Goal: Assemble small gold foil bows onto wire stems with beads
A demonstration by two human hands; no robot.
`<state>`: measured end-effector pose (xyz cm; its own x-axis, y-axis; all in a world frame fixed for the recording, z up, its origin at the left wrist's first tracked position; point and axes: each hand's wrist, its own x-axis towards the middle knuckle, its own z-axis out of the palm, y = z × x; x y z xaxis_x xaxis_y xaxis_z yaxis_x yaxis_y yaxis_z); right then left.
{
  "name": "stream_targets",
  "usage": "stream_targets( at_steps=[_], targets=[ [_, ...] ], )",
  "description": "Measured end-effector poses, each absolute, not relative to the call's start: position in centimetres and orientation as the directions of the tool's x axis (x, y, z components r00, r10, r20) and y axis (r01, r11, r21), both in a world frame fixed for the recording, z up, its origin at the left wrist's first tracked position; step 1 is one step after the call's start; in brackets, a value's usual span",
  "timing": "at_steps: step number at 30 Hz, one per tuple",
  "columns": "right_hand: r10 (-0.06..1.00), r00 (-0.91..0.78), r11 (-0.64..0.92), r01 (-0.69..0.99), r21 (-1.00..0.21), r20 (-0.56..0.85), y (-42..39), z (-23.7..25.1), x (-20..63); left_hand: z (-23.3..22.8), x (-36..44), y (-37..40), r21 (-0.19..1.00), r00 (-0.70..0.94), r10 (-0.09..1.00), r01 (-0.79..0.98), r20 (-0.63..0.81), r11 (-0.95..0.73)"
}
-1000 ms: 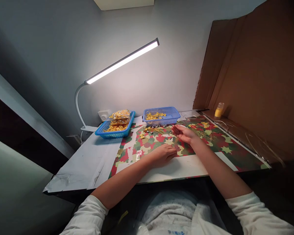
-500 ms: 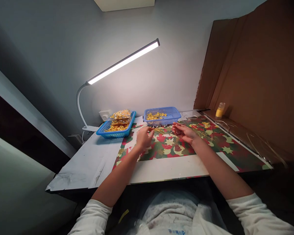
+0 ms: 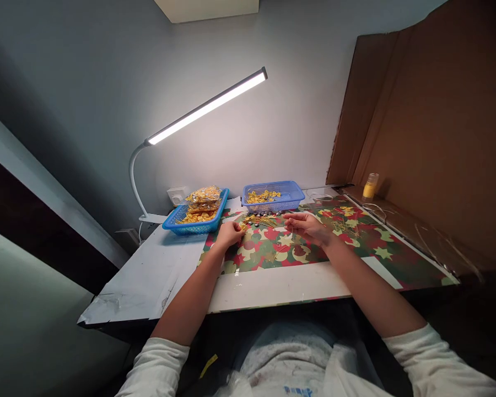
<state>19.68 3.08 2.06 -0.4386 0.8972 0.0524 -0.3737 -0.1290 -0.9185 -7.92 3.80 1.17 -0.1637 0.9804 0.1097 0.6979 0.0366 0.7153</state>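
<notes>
Yellow and small, the piece (image 3: 243, 226) by the left side of the patterned mat (image 3: 273, 256) wants a light pinch from our left hand (image 3: 230, 234), closed on it, and steadiness from our right hand (image 3: 308, 227), curled, whether around anything we cannot tell.

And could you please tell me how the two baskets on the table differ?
The left basket is a deeper turquoise blue, while the right basket is a paler, more violet blue. The left basket is heaped above its rim, with a shiny clear bag on top; the right basket holds only a low heap of yellow pieces, leaving part of its floor bare. Both are open-topped with perforated sides.
</notes>
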Motion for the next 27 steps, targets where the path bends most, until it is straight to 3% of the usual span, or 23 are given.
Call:
stream_targets(
  at_steps=[4,6,9,13,17,21,27],
  targets=[
    [0.898,-0.438,-0.123,-0.327,-0.937,0.035,3.3,1.5,18.9,1.1,-7.1,3.8,0.927,-0.125,0.967,0.335,0.221,-0.169],
    [0.916,-0.398,-0.087,-0.337,-0.938,0.058,3.4,1.3,18.5,1.0,-6.1,3.6,0.967,-0.124,0.962,0.118,0.242,-0.228],
    [0.948,-0.293,0.006,-0.364,-0.931,0.12,3.6,1.1,18.0,0.9,-4.6,3.0,0.976,-0.111,0.974,-0.073,0.198,-0.206],
    [0.95,-0.21,0.159,-0.31,-0.937,0.231,3.5,1.1,17.8,0.8,-3.1,2.2,0.975,-0.031,0.983,-0.128,0.181,-0.183],
    [0.903,-0.205,0.37,-0.07,-0.926,0.377,2.6,1.1,17.3,1.0,-2.2,1.6,0.973,0.058,0.993,-0.213,0.101,-0.087],
    [0.811,-0.263,0.567,0.137,-0.812,0.522,1.4,1.0,16.5,1.3,-1.7,1.3,0.937,0.087,0.996,-0.347,0.009,0.022],
    [0.757,-0.292,0.644,0.182,-0.743,0.584,0.4,0.9,16.0,1.3,-1.6,0.9,0.901,0.2,0.977,-0.407,-0.072,0.15]
  ],
)
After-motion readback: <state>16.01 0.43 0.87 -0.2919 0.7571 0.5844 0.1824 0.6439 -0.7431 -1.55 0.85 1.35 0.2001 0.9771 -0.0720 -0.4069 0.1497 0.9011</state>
